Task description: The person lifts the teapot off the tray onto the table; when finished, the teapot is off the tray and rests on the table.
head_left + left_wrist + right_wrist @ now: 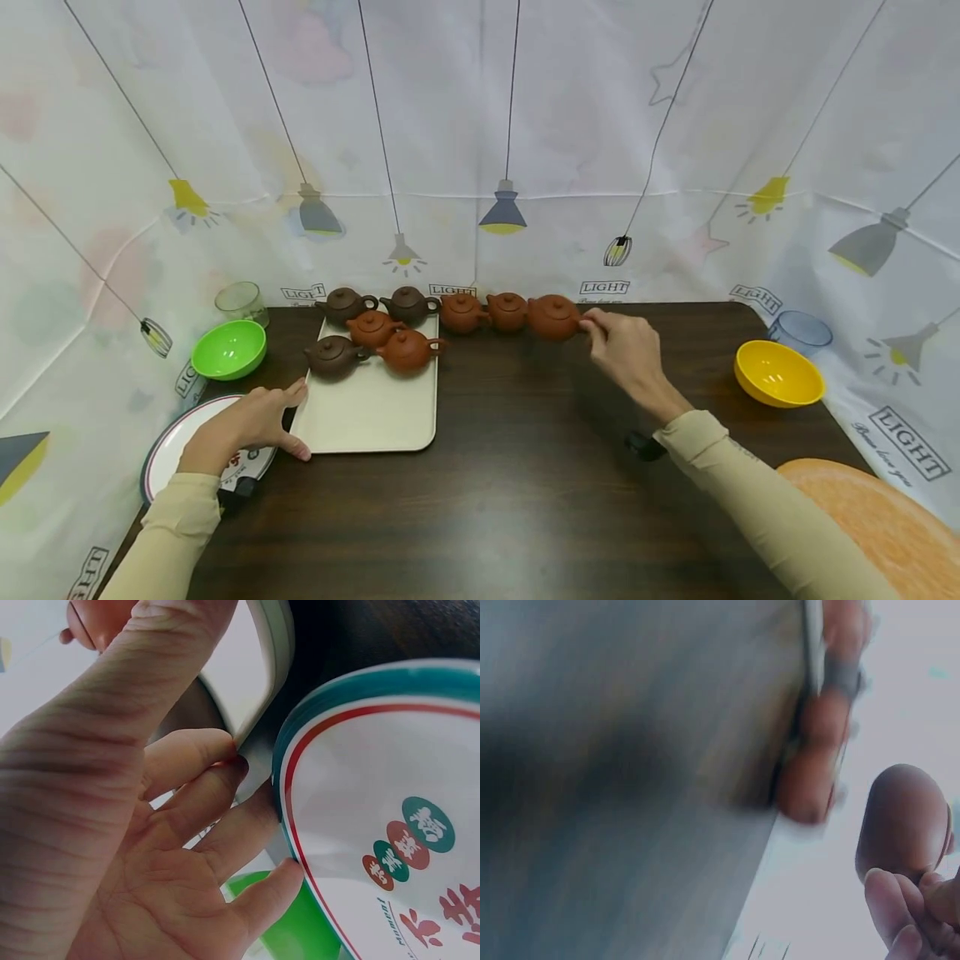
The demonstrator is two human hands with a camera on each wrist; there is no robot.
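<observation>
Pinching one end of the reddish-brown teapot (554, 317), probably by its handle, your right hand (628, 350) holds it raised at the far edge of the tabletop (525, 467), right of the middle and to the right of two similar teapots (461, 313). Your left hand (251, 421) is loosely spread and grasps nothing, lying along the left edge of the tray (367, 417), thumb by the near left corner. The pot looks like unglazed clay: expect it to be light, rigid and brittle, with fair grip. Keep to the handle, and steady the round belly if it tips; the lid may be loose, so avoid lifting by its knob.
</observation>
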